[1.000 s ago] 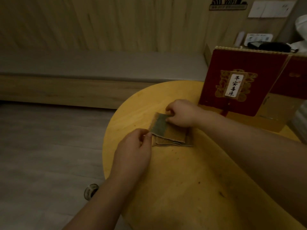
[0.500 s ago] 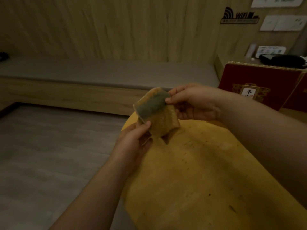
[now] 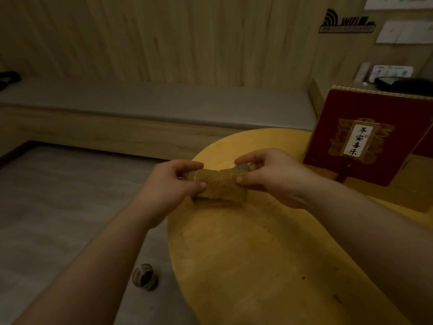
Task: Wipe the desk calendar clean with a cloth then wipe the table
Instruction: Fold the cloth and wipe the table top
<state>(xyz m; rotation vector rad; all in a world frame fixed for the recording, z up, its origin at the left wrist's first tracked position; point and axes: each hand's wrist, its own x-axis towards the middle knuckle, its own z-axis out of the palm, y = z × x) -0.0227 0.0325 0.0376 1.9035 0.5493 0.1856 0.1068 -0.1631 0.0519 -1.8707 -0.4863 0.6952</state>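
Observation:
A folded tan cloth point(image 3: 220, 185) with a grey-green side is held between both hands, just above the far left edge of the round yellow table point(image 3: 257, 266). My left hand point(image 3: 171, 186) pinches its left end and my right hand point(image 3: 269, 177) pinches its right end. The red desk calendar point(image 3: 370, 137) stands upright on the table to the right, apart from my hands, with a white label of black characters on its front.
A low grey bench point(image 3: 152, 102) runs along the wooden wall behind the table. A small round object point(image 3: 144, 276) lies on the grey floor left of the table. A dark object point(image 3: 405, 84) sits behind the calendar.
The cloth was lifted off the table, then turned and lowered; now it is stretched sideways between both hands. The view has swung back toward the calendar.

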